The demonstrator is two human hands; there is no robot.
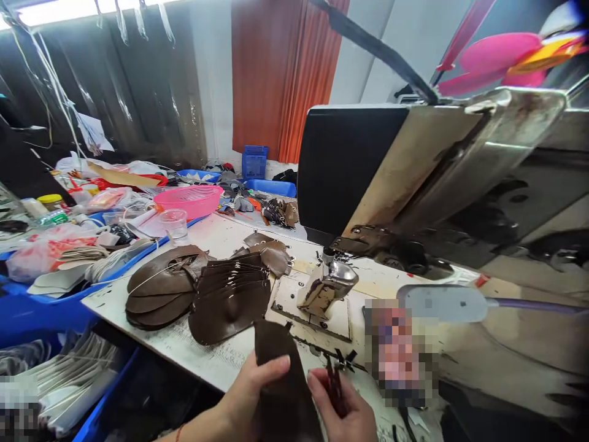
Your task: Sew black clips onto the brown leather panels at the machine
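My left hand [248, 393] holds a dark brown leather piece [285, 374], with the thumb laid across its face. The piece stands up in front of me at the table's near edge. Close by its right edge is my right hand [343, 408], its fingers closed around a small dark two-pronged tool [335, 383] whose exact kind I cannot make out. Beyond the hands lies a fanned stack of brown leather pieces [230, 307], with a rounded brown bundle [161, 288] to its left. A sewing machine's metal post [324, 291] rises from the table right of the stack.
The machine head [354, 172] overhangs the right side. A grey pad [444, 304] on a stalk and a pixelated item [398, 353] are at the right. A clear cup [175, 226], a pink basket [188, 201] and blue bins [46, 313] with material line the left.
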